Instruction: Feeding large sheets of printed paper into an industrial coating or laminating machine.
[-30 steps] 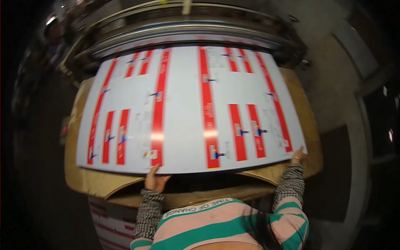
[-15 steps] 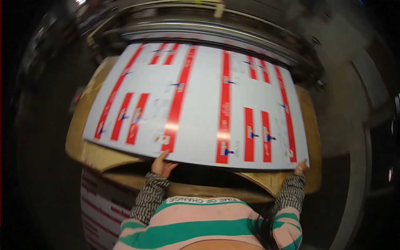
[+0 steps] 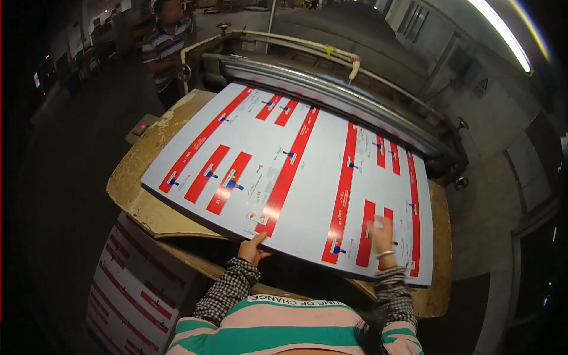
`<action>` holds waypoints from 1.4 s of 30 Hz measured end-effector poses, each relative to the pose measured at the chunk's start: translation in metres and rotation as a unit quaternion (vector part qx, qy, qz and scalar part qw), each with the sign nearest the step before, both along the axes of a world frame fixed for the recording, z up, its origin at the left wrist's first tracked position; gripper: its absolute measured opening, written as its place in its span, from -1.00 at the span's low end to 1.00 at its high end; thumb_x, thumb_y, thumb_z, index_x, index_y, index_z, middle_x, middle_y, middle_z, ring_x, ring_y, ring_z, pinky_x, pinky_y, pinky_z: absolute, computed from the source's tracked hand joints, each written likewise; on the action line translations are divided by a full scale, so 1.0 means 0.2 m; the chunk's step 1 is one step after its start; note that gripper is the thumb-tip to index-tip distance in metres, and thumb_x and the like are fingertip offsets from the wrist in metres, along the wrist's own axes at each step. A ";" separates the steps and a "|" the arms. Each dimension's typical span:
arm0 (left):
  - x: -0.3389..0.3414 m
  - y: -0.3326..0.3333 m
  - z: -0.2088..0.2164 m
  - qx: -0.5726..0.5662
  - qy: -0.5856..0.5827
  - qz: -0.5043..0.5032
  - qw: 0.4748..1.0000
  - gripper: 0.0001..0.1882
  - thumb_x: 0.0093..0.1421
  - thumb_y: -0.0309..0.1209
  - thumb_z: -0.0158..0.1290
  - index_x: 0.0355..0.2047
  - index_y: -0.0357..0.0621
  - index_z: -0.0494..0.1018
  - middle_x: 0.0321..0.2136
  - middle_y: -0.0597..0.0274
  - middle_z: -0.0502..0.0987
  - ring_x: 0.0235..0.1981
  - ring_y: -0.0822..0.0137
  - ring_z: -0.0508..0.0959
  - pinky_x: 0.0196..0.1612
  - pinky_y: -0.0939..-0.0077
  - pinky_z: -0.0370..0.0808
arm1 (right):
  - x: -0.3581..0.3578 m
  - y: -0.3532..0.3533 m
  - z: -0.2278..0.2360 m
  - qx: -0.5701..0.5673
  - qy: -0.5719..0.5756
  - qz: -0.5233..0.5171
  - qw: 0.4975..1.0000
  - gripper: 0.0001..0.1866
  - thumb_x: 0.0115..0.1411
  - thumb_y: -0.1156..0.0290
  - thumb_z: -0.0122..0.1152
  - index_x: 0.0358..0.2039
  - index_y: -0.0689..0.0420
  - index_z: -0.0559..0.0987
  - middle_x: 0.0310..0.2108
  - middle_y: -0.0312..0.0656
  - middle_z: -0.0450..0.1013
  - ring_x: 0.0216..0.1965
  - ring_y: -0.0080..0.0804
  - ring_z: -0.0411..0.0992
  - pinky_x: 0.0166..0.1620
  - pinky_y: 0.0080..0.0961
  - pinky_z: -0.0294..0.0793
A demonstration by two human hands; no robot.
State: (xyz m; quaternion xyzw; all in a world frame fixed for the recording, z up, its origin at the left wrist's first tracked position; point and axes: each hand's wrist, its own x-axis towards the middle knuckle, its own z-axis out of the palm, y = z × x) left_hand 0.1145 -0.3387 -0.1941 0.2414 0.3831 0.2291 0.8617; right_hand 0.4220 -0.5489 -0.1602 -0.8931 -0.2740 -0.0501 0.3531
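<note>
Here, my left grip (image 3: 253, 249) pinching the printed sheet (image 3: 307, 195) by its near edge, my right grip (image 3: 383, 235) blurred over it, clenched or loose I cannot tell.

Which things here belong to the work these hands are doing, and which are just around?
Belong, it seems:
- printed sheet, its near edge held by the left hand; the blurred right hand is over it
- table under it
- roller along its far edge

Just around, apparently:
- lamp
- person beyond the table

Unclear: similar sheets, lower left.
</note>
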 end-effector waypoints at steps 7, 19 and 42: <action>-0.04 -0.01 -0.07 0.001 -0.008 -0.017 1.000 -0.68 -0.03 -0.45 0.06 -0.23 -0.26 0.34 -0.37 0.13 0.47 -0.37 0.23 0.50 -0.38 0.34 0.48 | -0.78 0.56 0.09 -0.318 -0.072 0.469 0.821 -0.19 -0.31 0.11 0.30 -0.07 0.24 0.19 0.05 0.22 0.03 0.11 0.11 -0.02 0.07 -0.13 0.09; -0.14 0.06 -0.27 0.283 0.306 -0.316 0.852 -0.82 -0.10 -0.51 0.01 -0.42 -0.25 0.44 -0.45 -0.09 0.46 -0.36 0.03 0.44 -0.31 0.30 0.40 | -0.66 0.53 0.54 -0.095 0.097 0.473 0.870 -0.86 -0.08 0.44 -0.05 -0.52 0.24 0.43 -0.53 0.03 0.37 -0.50 -0.05 0.37 -0.40 -0.33 0.36; -0.17 0.01 -0.12 0.046 -0.081 -0.117 0.989 -0.66 0.02 -0.46 0.00 -0.15 -0.25 0.32 -0.24 0.12 0.45 -0.19 0.27 0.45 -0.13 0.29 0.40 | -0.77 0.60 0.13 -0.296 -0.009 0.520 0.801 -0.46 -0.24 0.26 0.21 -0.23 0.29 0.36 -0.02 0.26 0.12 0.04 0.22 0.05 0.05 -0.19 0.15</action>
